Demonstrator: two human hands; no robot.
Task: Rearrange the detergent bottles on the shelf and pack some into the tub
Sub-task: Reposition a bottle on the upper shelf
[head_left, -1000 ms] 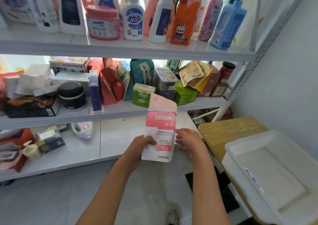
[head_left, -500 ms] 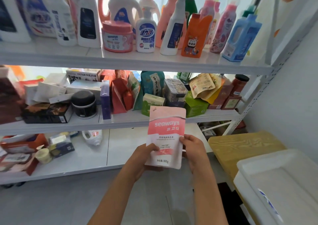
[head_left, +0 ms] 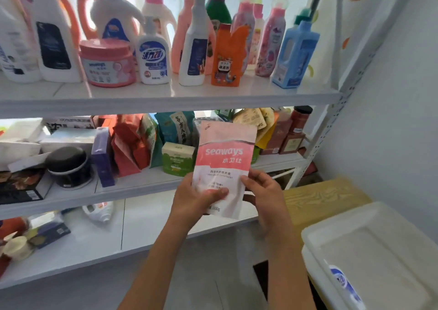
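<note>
Seaways refill pouch: pink and white, held upright in front of the middle shelf, face to the camera. Left hand grips the lower left edge, thumb pressed across the printed front, fingers behind. Right hand grips the lower right edge, thumb on the front; its fingers appear to wrap behind the pouch, though they are hidden from view.

Handling assessment: soft-walled, flexible film, likely liquid-filled. The upper part stands without sagging, which suggests moderate fill. Film looks smooth and could slip under a light pinch. It will bulge if squeezed hard at the middle. Recommended hold: both lower side edges as now, or one hand under the base with the other steadying the top seal.

Top shelf carries the detergent bottles, including an orange pouch and a blue bottle at the right end, with open board between and in front of them. White tub sits low at right, well apart from the pouch.

Judgement: pouch is in transit; destination, shelf or tub, not yet evident.
</note>
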